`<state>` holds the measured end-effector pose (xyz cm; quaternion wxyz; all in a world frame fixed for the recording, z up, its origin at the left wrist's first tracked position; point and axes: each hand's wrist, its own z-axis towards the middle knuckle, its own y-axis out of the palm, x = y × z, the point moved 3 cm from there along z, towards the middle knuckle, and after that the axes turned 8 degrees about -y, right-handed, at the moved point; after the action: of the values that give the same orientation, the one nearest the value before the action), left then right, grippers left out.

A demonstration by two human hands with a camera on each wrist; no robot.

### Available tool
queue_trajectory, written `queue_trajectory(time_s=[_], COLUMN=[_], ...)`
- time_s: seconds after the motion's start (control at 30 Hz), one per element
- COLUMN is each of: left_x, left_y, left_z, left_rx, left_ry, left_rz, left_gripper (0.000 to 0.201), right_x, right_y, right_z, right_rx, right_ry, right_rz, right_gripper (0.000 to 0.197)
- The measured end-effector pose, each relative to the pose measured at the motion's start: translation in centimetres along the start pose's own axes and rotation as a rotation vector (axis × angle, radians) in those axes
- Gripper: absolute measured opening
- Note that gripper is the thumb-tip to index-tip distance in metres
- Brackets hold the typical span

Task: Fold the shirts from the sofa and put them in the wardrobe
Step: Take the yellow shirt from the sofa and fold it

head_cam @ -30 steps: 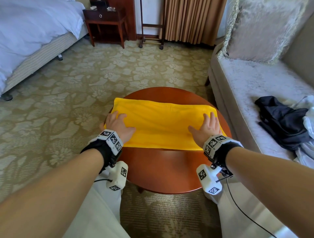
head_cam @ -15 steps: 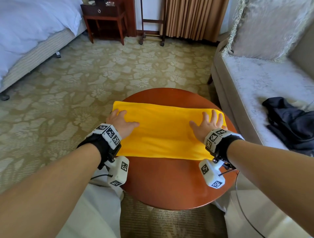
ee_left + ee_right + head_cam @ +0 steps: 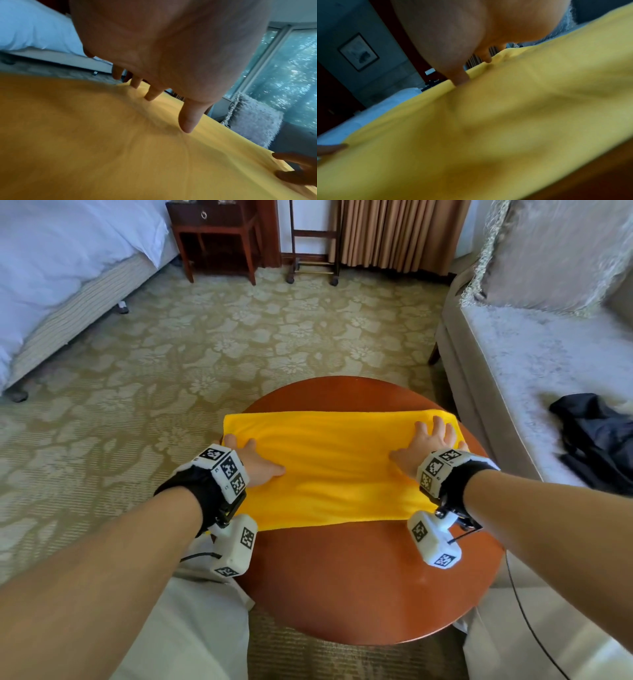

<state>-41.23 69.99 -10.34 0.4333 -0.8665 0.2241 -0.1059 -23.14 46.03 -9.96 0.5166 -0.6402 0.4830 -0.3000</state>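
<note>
A yellow shirt (image 3: 339, 467), folded into a long flat band, lies across the round wooden table (image 3: 363, 583). My left hand (image 3: 253, 460) presses flat on its left end with straight fingers. My right hand (image 3: 424, 443) presses flat on its right end, fingers spread near the far right corner. In the left wrist view the yellow shirt (image 3: 120, 148) fills the lower frame under my left hand (image 3: 164, 102), whose fingertips touch the cloth. In the right wrist view the yellow shirt (image 3: 505, 121) lies under my right hand (image 3: 471, 67). A dark shirt (image 3: 596, 436) lies crumpled on the sofa (image 3: 513, 364).
The sofa stands close to the table's right side, with a pale cushion (image 3: 555, 251) at its back. A bed (image 3: 68, 268) is at the far left, a dark nightstand (image 3: 215, 234) and a wooden rack (image 3: 313, 241) at the back. Patterned carpet (image 3: 205, 354) lies between.
Both hands have slid outward along the yellow shirt toward its ends, staying flat on it. The view has shifted slightly; the shirt lies as before.
</note>
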Motion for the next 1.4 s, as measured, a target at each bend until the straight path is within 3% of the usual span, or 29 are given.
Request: queue_trajectory(time_s=[0.13, 0.17, 0.23, 0.3, 0.4, 0.53, 0.73, 0.9, 1.03, 1.13, 1.33, 1.4], left_x=[1.2, 1.3, 1.0, 0.8, 1.3, 0.6, -0.8, -1.3, -2.4, -3.0, -3.8, -3.9], left_y=[-0.9, -1.1, -1.1, -0.9, -0.1, 0.6, -0.8, -0.6, 0.3, 1.0, 3.4, 4.6], left_z=[-3.0, -3.1, -2.8, -2.2, -2.5, -1.1, -1.1, -3.2, -4.5, -5.6, -7.6, -8.2], left_rx=[-0.063, -0.058, -0.015, 0.049, 0.059, 0.101, 0.157, 0.271, 0.296, 0.25, -0.016, -0.056], left_ry=[-0.036, -0.021, 0.028, 0.103, 0.234, 0.244, 0.24, 0.324, 0.266, 0.208, 0.06, 0.051], left_rz=[-0.047, -0.048, -0.017, -0.003, 0.036, 0.109, 0.096, -0.039, -0.158, -0.21, -0.228, -0.227], left_gripper=[0.086, 0.09, 0.105, 0.101, 0.096, 0.091, 0.036, 0.025, 0.035, 0.038, 0.087, 0.086], right_x=[-3.1, -3.6, -4.2, -4.1, -3.3, -2.1, -1.1, -2.7, -3.2, -2.5, -0.6, -0.1], right_y=[-0.2, 0.0, 0.5, 1.2, 3.1, 4.4, 2.4, 0.4, 0.4, 1.3, 3.3, 3.6], right_z=[-2.3, -3.0, -4.2, -5.6, -6.1, -4.7, -0.3, 0.1, -2.3, -4.9, -10.1, -11.2], right_rx=[0.057, 0.061, -0.013, -0.168, -0.275, -0.218, -0.194, -0.141, -0.031, 0.058, 0.065, 0.072], right_ry=[0.24, 0.248, 0.158, 0.078, 0.028, -0.056, -0.267, -0.303, -0.233, -0.056, 0.193, 0.276], right_rz=[0.219, 0.228, 0.182, 0.109, 0.045, -0.037, -0.254, -0.274, 0.006, 0.24, 0.284, 0.32], right_gripper=[0.058, 0.056, 0.074, 0.103, 0.118, 0.118, 0.109, 0.101, 0.088, 0.079, 0.069, 0.065])
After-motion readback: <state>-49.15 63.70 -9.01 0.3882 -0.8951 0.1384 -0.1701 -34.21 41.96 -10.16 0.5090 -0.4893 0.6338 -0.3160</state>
